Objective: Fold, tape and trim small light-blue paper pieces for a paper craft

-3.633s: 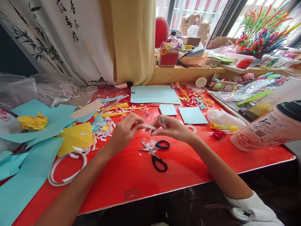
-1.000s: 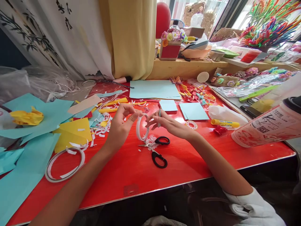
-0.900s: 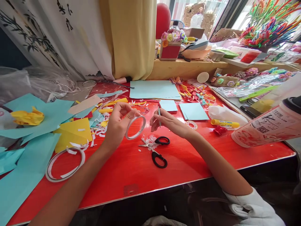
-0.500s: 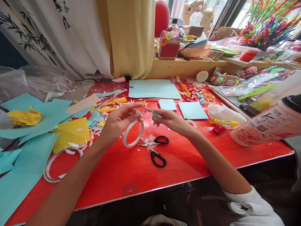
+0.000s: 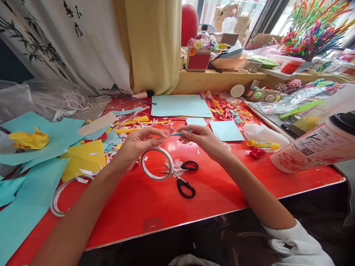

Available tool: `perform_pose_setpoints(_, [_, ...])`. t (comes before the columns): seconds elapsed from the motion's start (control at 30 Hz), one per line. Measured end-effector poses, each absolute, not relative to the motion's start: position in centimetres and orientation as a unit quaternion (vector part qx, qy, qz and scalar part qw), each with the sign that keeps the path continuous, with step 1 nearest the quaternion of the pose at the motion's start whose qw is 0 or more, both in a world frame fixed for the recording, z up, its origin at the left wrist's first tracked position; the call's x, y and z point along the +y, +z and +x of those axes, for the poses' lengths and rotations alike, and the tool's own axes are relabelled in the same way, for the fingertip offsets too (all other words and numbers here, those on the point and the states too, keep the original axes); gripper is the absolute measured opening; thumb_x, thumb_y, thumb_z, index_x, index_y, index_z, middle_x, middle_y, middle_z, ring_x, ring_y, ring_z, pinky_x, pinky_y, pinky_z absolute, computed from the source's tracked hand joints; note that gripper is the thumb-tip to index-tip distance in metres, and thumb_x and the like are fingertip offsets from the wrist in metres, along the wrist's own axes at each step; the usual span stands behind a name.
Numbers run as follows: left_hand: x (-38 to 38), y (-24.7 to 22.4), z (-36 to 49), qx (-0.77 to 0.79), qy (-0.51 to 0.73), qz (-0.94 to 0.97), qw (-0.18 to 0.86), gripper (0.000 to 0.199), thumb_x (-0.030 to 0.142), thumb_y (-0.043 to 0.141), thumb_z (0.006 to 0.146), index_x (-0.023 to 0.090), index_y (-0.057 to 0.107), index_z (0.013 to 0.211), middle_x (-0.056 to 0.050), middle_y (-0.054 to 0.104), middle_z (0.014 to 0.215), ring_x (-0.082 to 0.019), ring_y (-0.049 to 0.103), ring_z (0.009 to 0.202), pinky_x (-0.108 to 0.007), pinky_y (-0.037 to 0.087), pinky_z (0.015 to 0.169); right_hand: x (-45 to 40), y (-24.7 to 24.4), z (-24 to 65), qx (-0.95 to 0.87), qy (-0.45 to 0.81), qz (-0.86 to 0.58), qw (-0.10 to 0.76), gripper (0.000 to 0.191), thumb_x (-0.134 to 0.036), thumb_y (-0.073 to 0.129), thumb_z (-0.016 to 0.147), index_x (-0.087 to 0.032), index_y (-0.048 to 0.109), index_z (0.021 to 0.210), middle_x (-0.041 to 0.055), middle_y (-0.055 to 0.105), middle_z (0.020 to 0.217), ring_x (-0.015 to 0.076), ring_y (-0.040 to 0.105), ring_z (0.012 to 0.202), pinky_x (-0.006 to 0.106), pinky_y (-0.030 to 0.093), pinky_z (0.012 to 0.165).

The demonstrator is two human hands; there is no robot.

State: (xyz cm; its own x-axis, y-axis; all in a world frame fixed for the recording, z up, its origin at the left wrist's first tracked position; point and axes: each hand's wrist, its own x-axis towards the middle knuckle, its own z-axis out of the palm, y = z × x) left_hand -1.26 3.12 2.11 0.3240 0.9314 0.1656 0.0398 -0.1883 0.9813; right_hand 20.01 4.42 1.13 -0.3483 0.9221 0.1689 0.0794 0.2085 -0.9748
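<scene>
My left hand [image 5: 142, 144] is closed in a pinch on a roll of white double-sided tape [image 5: 169, 159], which hangs below the fingers as a tilted ring. Facing it, my right hand [image 5: 200, 140] pinches a small folded piece of light blue paper [image 5: 179, 133], its tip pointing left toward the left fingertips. A narrow gap lies between the two hands. Below them, black-handled scissors [image 5: 186, 187] lie with blades apart on the red table [image 5: 210, 203], partly behind the tape ring. Small white scraps surround the blades.
Light blue squares [image 5: 227, 131] and larger blue sheets [image 5: 180, 105] lie beyond my hands. A second tape roll [image 5: 57, 201], a yellow square [image 5: 84, 157] and paper scraps sit at left. At right are a yellow glue stick [image 5: 263, 144] and a tall drink cup [image 5: 313, 144].
The tape ring has swung to face me more fully and moved slightly right. My left hand has turned and lowered a little; the blue paper in my right hand now lies flatter.
</scene>
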Motion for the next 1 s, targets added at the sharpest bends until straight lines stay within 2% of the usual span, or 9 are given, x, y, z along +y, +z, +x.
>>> perform_pose_setpoints(0.07, [3.2,2.1,-1.3,0.384,0.436,0.641,0.501,0.009,0.026,0.066,0.069,0.022,0.065,0.076,-0.005,0.061,0.098,-0.014,0.058,0.072,-0.028,0.05,0.063,4.4,1.1,20.0,-0.644,0.496,-0.395,0.429,0.024,-0.032,0.055,0.079,-0.016,0.064,0.094,0.0053,0.064,0.091,0.0113,0.061,0.075,0.027,0.05,0.071])
perform_pose_setpoints(0.13, [3.1,2.1,-1.3,0.382,0.432,0.644,0.502,0.01,0.026,0.066,0.069,0.022,0.064,0.078,-0.004,0.062,0.089,-0.013,0.056,0.066,-0.029,0.05,0.063,4.4,1.0,20.0,-0.64,0.492,-0.399,0.434,0.024,-0.031,0.057,0.078,-0.016,0.062,0.097,0.0039,0.064,0.082,0.0114,0.061,0.071,0.028,0.05,0.069])
perform_pose_setpoints(0.27, [3.0,1.9,-1.2,0.385,0.415,0.647,0.51,0.016,0.028,0.065,0.07,0.024,0.063,0.085,-0.002,0.06,0.077,-0.016,0.059,0.075,-0.029,0.049,0.067,4.3,0.7,19.7,-0.643,0.484,-0.381,0.456,0.027,-0.031,0.06,0.076,-0.016,0.054,0.098,-0.0004,0.06,0.064,0.0121,0.061,0.062,0.026,0.049,0.059])
perform_pose_setpoints(0.37, [2.9,1.8,-1.0,0.377,0.428,0.648,0.504,0.017,0.027,0.064,0.07,0.025,0.063,0.087,-0.002,0.061,0.084,-0.016,0.059,0.081,-0.029,0.049,0.072,4.3,0.5,19.4,-0.635,0.486,-0.382,0.463,0.022,-0.033,0.062,0.074,-0.016,0.053,0.085,0.0003,0.06,0.066,0.0121,0.061,0.061,0.025,0.049,0.055])
perform_pose_setpoints(0.43, [3.0,1.7,-0.8,0.362,0.442,0.645,0.507,0.016,0.026,0.063,0.071,0.025,0.063,0.088,-0.001,0.06,0.084,-0.015,0.059,0.075,-0.031,0.048,0.072,4.3,0.5,19.3,-0.633,0.49,-0.382,0.462,0.023,-0.034,0.063,0.073,-0.016,0.054,0.084,0.0009,0.061,0.069,0.0122,0.062,0.064,0.026,0.05,0.06])
perform_pose_setpoints(0.57, [3.0,1.6,-0.6,0.366,0.474,0.627,0.498,0.015,0.026,0.063,0.071,0.025,0.064,0.086,-0.001,0.059,0.085,-0.01,0.054,0.054,-0.028,0.047,0.056,4.4,0.6,19.5,-0.617,0.516,-0.376,0.46,0.029,-0.036,0.059,0.076,-0.016,0.057,0.098,0.0026,0.063,0.077,0.0133,0.064,0.075,0.03,0.051,0.075])
perform_pose_setpoints(0.7, [2.9,1.7,-0.7,0.388,0.482,0.597,0.511,0.016,0.026,0.063,0.07,0.026,0.063,0.087,-0.001,0.057,0.084,-0.006,0.047,0.047,-0.02,0.036,0.039,4.3,0.8,19.6,-0.62,0.532,-0.366,0.446,0.032,-0.032,0.057,0.078,-0.017,0.056,0.107,0.0029,0.063,0.083,0.0126,0.062,0.081,0.031,0.049,0.081])
perform_pose_setpoints(0.87, [2.7,1.6,-0.4,0.402,0.459,0.59,0.529,0.026,0.029,0.063,0.07,0.029,0.059,0.095,-0.001,0.055,0.092,-0.003,0.038,0.04,-0.018,0.024,0.03,3.8,1.0,19.4,-0.675,0.478,-0.363,0.428,0.025,-0.028,0.054,0.08,-0.017,0.056,0.103,-0.0002,0.06,0.069,0.0111,0.061,0.067,0.028,0.05,0.07])
perform_pose_setpoints(1.0, [2.3,1.5,0.3,0.432,0.431,0.594,0.524,0.031,0.032,0.063,0.069,0.028,0.053,0.098,0.001,0.054,0.081,-0.002,0.035,0.039,-0.019,0.024,0.034,3.2,1.1,18.8,-0.7,0.435,-0.38,0.42,0.021,-0.028,0.055,0.08,-0.018,0.049,0.097,-0.0019,0.059,0.064,0.0101,0.058,0.059,0.027,0.049,0.062])
